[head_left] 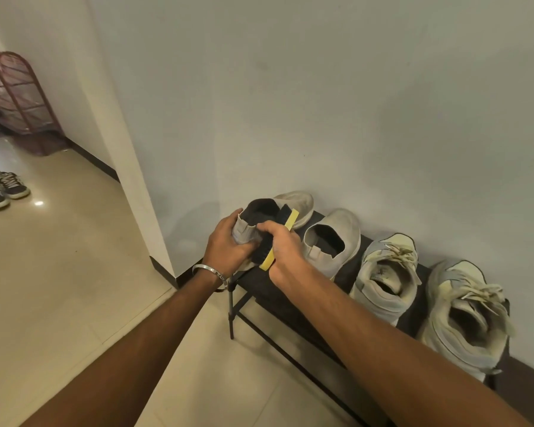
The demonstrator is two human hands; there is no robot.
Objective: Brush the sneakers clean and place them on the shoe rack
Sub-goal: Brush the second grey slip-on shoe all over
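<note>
My left hand (225,245) grips the heel of a grey slip-on sneaker (290,201), held over the left end of the low black shoe rack (259,291). My right hand (285,251) holds a yellow-backed brush with black bristles (272,241) against that sneaker's side. The matching grey slip-on (333,238) stands on the rack just to the right. Two pale laced sneakers, one (386,272) in the middle and one (466,312) at the right end, also sit on the rack.
The rack stands against a white wall (321,103). A wall corner (130,180) juts out to the left. Across the beige tiled floor (59,257), a dark pair of sneakers (3,189) lies far left, below a maroon wire rack (19,94).
</note>
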